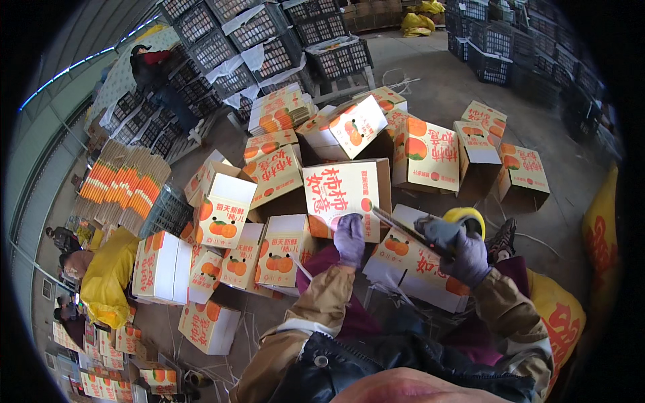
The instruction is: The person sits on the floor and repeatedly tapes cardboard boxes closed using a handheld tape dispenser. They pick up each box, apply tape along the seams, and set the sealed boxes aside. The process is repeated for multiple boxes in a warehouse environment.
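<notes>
My left hand (349, 240), in a purple glove, rests on the lower edge of a printed cardboard box (342, 186) that stands before me, its fingers against the printed face. Gloved as well, my right hand (464, 258) grips a packing tape dispenser (434, 232) with a roll of yellow tape. The dispenser's long dark edge points up and left, close to the right side of that box. Beneath the dispenser lie flat printed cartons (428, 282) near my knees. Whether tape touches the box I cannot tell.
Folded boxes (426, 156) stand around in a loose ring. To the left are bundled flat cartons (121, 181) and a yellow sack (108, 277). Black plastic crates (267, 50) rise behind. A person (161, 85) stands by crates at the upper left. Straps lie on the floor.
</notes>
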